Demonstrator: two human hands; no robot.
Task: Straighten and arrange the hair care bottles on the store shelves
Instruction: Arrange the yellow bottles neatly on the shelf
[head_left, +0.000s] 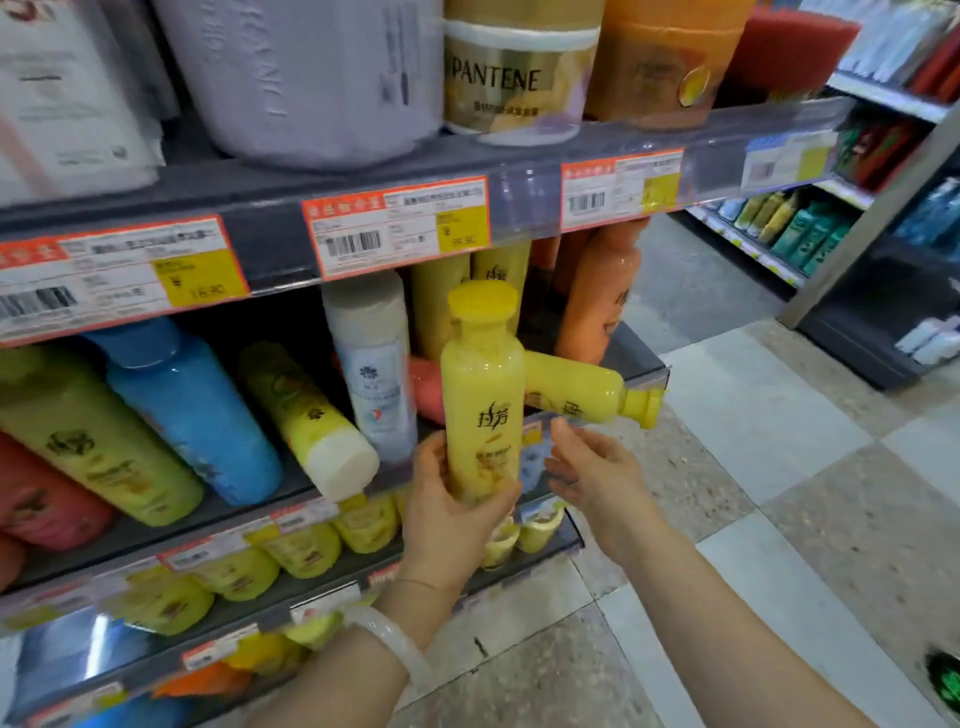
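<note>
At the store shelf (291, 244), your left hand (447, 514) grips a yellow bottle (483, 415) upright, cap up. Your right hand (592, 473) hangs spread beside it.

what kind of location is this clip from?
A retail store's hair care aisle, most likely a supermarket or drugstore. Cues: barcoded price tags along the shelf edge, a Pantene tub on the upper shelf, and the left hand holding a yellow shampoo bottle among rows of similar bottles.

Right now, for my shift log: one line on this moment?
left hand: holds yellow bottle upright | right hand: open beside it | second yellow bottle: lying on shelf
</note>
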